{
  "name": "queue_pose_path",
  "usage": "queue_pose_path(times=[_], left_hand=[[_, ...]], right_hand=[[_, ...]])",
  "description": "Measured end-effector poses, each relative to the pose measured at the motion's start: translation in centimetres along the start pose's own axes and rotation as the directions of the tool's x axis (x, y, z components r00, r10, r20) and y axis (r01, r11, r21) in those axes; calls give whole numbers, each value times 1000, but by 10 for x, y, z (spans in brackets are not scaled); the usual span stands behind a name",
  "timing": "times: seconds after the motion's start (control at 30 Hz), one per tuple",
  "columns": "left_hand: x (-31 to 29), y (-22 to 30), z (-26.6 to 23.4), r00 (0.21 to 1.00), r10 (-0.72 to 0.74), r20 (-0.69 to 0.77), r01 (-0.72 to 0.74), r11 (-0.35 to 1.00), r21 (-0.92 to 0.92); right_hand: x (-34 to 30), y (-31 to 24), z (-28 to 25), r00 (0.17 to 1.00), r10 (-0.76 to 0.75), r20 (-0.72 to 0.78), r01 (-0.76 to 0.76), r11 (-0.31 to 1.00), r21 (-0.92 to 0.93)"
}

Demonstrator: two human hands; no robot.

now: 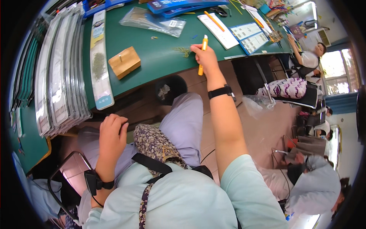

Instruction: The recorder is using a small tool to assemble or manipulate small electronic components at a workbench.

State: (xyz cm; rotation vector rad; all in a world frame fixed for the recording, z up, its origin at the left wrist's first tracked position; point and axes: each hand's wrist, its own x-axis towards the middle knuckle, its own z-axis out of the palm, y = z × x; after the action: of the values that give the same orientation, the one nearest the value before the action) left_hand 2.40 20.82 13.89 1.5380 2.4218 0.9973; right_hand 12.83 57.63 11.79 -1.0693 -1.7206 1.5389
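Note:
A yellow utility knife (205, 44) is gripped upright in my right hand (206, 57), which hovers over the near edge of the green table. Just left of those fingers lies a small green plant sprig (183, 51). My left hand (112, 131) is held above my lap, empty, with the thumb apart from the fingers. Beyond it on the table stands a wooden block (125, 63) with a short pin on top. A long white card strip (101, 65), bearing a greenish plant patch, lies left of the block.
Tall stacks of plastic-wrapped strips (61, 68) fill the table's left. Farther back are a clear plastic bag (154, 21), blue packets (179, 5) and a white sheet with an orange pen (214, 21). A black bin (171, 89) stands under the table edge. Other people sit at right.

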Motion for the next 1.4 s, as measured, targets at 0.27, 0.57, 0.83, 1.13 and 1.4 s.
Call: queue_pose_path(times=[0.27,0.57,0.83,1.13,1.4], left_hand=[[0,2,1,999,18,28,-18,999,-30],[0,1,3,997,11,71,-8,999,-41],[-1,-1,9,994,19,111,-15,999,-43],[-3,-3,12,990,11,144,-3,999,-51],[-5,-6,11,986,6,164,-2,1000,-25]], right_hand=[[0,-2,-1,999,5,36,-7,999,35],[6,0,-6,995,23,99,-26,999,34],[3,-1,-5,995,24,99,-27,999,24],[-2,-5,-5,991,56,125,-57,998,6],[5,-1,-6,994,37,106,-42,998,39]])
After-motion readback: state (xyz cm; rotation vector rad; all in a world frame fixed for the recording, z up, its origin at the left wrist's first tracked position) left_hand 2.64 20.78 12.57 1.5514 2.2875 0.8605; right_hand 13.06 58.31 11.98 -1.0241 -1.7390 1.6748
